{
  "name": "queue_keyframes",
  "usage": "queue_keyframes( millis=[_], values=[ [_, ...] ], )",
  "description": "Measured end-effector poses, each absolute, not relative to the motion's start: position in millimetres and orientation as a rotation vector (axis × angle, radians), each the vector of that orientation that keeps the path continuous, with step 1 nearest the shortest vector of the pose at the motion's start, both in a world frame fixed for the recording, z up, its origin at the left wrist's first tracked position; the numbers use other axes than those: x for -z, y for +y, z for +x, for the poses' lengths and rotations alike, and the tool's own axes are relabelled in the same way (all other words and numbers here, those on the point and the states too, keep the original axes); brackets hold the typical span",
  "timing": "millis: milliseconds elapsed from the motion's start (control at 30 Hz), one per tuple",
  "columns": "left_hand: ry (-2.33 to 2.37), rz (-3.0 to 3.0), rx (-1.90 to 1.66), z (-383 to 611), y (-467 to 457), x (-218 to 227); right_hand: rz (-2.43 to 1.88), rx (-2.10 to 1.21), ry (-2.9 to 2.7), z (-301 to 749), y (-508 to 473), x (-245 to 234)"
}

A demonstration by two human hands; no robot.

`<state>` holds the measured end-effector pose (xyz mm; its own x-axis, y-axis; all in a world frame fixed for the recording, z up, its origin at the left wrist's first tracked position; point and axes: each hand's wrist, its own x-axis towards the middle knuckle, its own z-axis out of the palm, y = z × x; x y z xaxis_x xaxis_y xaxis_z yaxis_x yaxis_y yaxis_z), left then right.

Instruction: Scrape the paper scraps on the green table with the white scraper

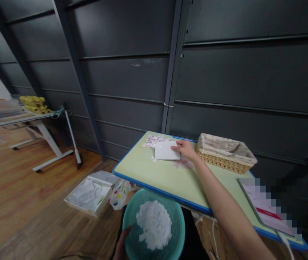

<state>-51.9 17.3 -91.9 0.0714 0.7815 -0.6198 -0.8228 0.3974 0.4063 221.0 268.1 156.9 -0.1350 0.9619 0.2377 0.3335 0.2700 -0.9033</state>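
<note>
My right hand point(187, 148) reaches across the green table point(154, 172) and grips the edge of a white card point(166, 150). The card lies against a heap of small white and pink paper scraps point(153, 141) at the table's far corner. Below the table's near edge, my left hand point(122, 245) holds the rim of a teal plastic bowl point(175, 221). White paper scraps point(154, 224) fill the bowl's middle.
A woven basket point(225, 152) stands to the right of my hand. A clipboard with papers point(264, 206) lies at the table's right end. On the wooden floor sit an open white box point(93, 192) and a plastic bag point(121, 193). Another table point(13, 117) stands far left.
</note>
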Motion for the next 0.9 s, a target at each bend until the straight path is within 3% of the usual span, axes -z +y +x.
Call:
queue_keyframes(
  millis=[400, 700, 900],
  values=[
    [0.971, 0.0, -1.201, -34.3, 16.7, 43.0, -1.241, -0.925, -1.592, 219.6, 255.5, -171.9],
    [1.057, 0.074, -1.124, -41.8, 19.9, 56.4, -1.206, -0.986, -1.619, 213.2, 253.6, -169.1],
    [1.007, 0.043, -1.211, -43.1, 25.6, 41.3, -1.205, -1.044, -1.759, 218.5, 253.2, -168.5]
  ],
)
